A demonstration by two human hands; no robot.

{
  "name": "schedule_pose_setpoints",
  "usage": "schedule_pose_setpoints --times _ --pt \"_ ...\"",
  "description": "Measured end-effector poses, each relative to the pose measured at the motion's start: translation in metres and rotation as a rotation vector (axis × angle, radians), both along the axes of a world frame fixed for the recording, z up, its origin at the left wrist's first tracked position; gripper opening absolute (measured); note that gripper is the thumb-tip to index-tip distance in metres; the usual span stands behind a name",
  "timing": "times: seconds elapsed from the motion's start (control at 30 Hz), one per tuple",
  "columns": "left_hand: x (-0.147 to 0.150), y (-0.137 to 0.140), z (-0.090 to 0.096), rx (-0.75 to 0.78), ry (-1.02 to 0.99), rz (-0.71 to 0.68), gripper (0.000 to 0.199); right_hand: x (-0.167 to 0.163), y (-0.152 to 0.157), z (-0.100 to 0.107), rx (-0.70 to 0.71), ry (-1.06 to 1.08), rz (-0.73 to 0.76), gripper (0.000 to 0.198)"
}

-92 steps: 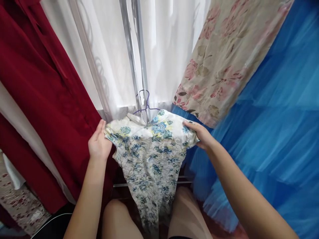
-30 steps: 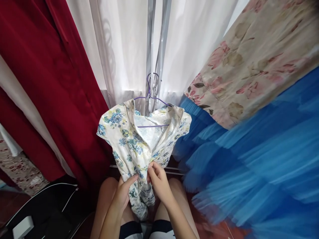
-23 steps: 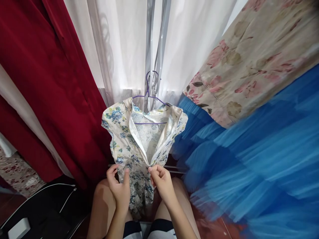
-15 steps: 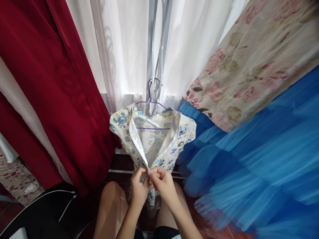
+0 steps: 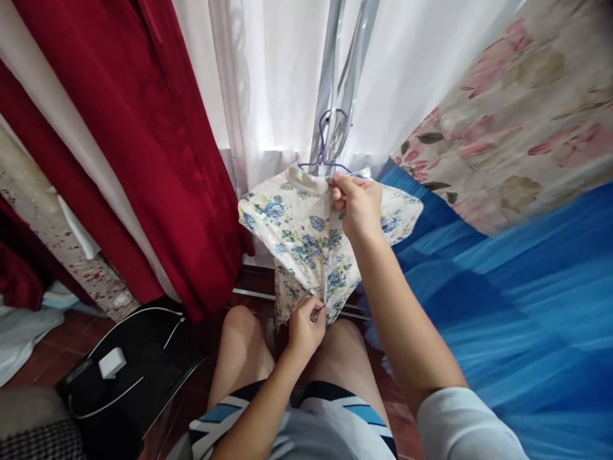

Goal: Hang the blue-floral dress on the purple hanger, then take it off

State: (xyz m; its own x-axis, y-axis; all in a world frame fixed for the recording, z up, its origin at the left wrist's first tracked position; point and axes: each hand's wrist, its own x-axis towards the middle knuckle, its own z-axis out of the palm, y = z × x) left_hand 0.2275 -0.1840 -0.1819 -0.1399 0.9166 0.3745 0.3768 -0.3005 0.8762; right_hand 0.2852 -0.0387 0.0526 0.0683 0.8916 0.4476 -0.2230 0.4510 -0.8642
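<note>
A white dress with blue and yellow flowers (image 5: 306, 246) hangs from a purple wire hanger (image 5: 322, 137) in front of my knees. A zipper line (image 5: 327, 255) runs down its middle, closed between my two hands. My right hand (image 5: 359, 201) is at the neckline, thumb and fingers pinched at the zipper's top; the pull is hidden behind them. Lower down, my left hand (image 5: 307, 324) pinches the cloth at the zipper's lower end.
Grey straps (image 5: 338, 70) hang before a white curtain (image 5: 282, 76). Dark red cloth (image 5: 191, 211) hangs at left, with a black table (image 5: 158, 383) and white charger (image 5: 112, 363) below. Pink floral cloth (image 5: 527, 128) and blue tulle (image 5: 517, 294) hang close on the right.
My right hand has moved up from beside my left hand to the neckline, and the dress's open V has closed. My left hand stays low. The view has shifted.
</note>
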Motion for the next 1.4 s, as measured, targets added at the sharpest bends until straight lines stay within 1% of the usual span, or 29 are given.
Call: schedule_pose_setpoints --times 0.07,0.17,0.27,0.33,0.43,0.5,0.6,0.67,0.77,0.87,0.9,0.97,1.03,1.1,1.17,1.2,1.23,1.27,1.3,1.33,1.37,1.4 --pt "-0.001 -0.002 -0.003 -0.008 -0.03 0.002 0.011 0.0 -0.002 -0.004 -0.011 0.003 0.013 0.023" --pt "-0.011 -0.008 -0.013 -0.031 -0.039 0.016 0.005 0.003 -0.007 -0.02 -0.006 0.012 0.004 0.017" --pt "-0.023 -0.018 -0.027 -0.062 -0.054 0.048 0.009 0.006 -0.01 -0.033 0.007 0.007 0.029 0.016" --pt "-0.033 -0.025 -0.036 -0.082 -0.066 0.072 0.011 0.008 -0.012 -0.035 0.022 -0.012 0.04 0.018" --pt "-0.058 -0.031 -0.049 -0.117 -0.071 0.141 0.015 0.012 -0.016 -0.034 0.062 -0.081 0.019 0.02" --pt "-0.085 -0.035 -0.06 -0.156 -0.054 0.23 0.017 0.014 -0.017 -0.033 0.08 -0.122 0.01 0.022" --pt "-0.138 -0.049 -0.078 -0.26 0.007 0.408 0.015 0.017 -0.019 -0.032 0.078 -0.137 0.02 0.022" --pt "-0.176 -0.065 -0.092 -0.368 0.063 0.567 0.018 0.018 -0.019 -0.033 0.066 -0.13 0.043 0.021" --pt "-0.23 -0.093 -0.112 -0.582 0.127 0.912 0.044 0.019 -0.02 -0.035 0.063 -0.113 0.065 0.02" --pt "-0.268 -0.118 -0.127 -0.794 0.119 1.256 0.071 0.018 -0.019 -0.039 0.056 -0.105 0.065 0.02" --pt "-0.276 -0.123 -0.13 -0.856 0.098 1.336 0.078 0.017 -0.019 -0.04 0.05 -0.101 0.066 0.02" --pt "-0.284 -0.131 -0.133 -0.953 0.045 1.426 0.085 0.015 -0.017 -0.04 0.034 -0.097 0.072 0.021" --pt "-0.286 -0.136 -0.135 -1.001 0.014 1.429 0.084 0.013 -0.014 -0.038 0.023 -0.098 0.09 0.023" --pt "-0.288 -0.141 -0.137 -0.983 0.025 1.367 0.081 0.012 -0.01 -0.036 0.008 -0.099 0.116 0.025" --pt "-0.293 -0.144 -0.14 -0.884 0.051 1.295 0.082 0.014 -0.009 -0.039 -0.017 -0.082 0.136 0.026" --pt "-0.296 -0.144 -0.142 -0.833 0.045 1.281 0.086 0.016 -0.01 -0.044 -0.032 -0.075 0.147 0.026" --pt "-0.299 -0.141 -0.143 -0.791 0.02 1.288 0.092 0.017 -0.014 -0.053 -0.047 -0.075 0.159 0.026" --pt "-0.3 -0.137 -0.143 -0.758 -0.018 1.297 0.099 0.018 -0.02 -0.067 -0.067 -0.087 0.179 0.027" --pt "-0.298 -0.129 -0.141 -0.73 -0.064 1.29 0.105 0.017 -0.028 -0.085 -0.091 -0.112 0.207 0.027" --pt "-0.292 -0.119 -0.137 -0.686 -0.105 1.254 0.109 0.015 -0.039 -0.107 -0.131 -0.149 0.242 0.028" --pt "-0.281 -0.108 -0.131 -0.613 -0.138 1.188 0.11 0.012 -0.053 -0.132 -0.185 -0.196 0.295 0.029" --pt "-0.265 -0.096 -0.122 -0.525 -0.162 1.083 0.109 0.007 -0.067 -0.158 -0.25 -0.224 0.347 0.032"
